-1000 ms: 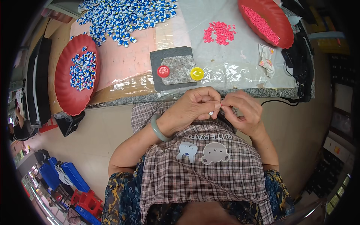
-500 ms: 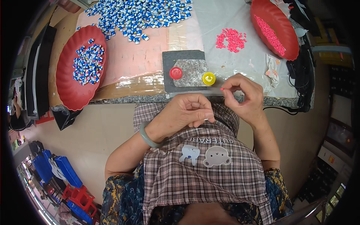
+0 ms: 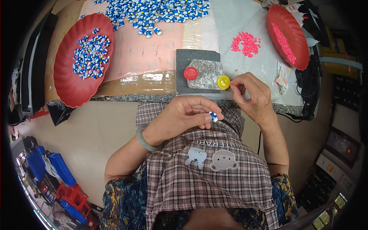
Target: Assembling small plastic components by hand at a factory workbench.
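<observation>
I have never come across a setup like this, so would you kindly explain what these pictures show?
There is no machine, only a person's two bare hands. One wide fisheye camera worn on the head takes every picture, looking down, so straight edges bend. The left hand holds a small blue-and-white piece; the right hand pinches a tiny pink bit close to a round yellow dish. That dish and a round red dish sit on a speckled slab. Farther off lie a heap of blue-and-white pieces and scattered pink bits. Red scalloped trays hold more: blue-and-white in the left tray, pink in the right tray.
</observation>
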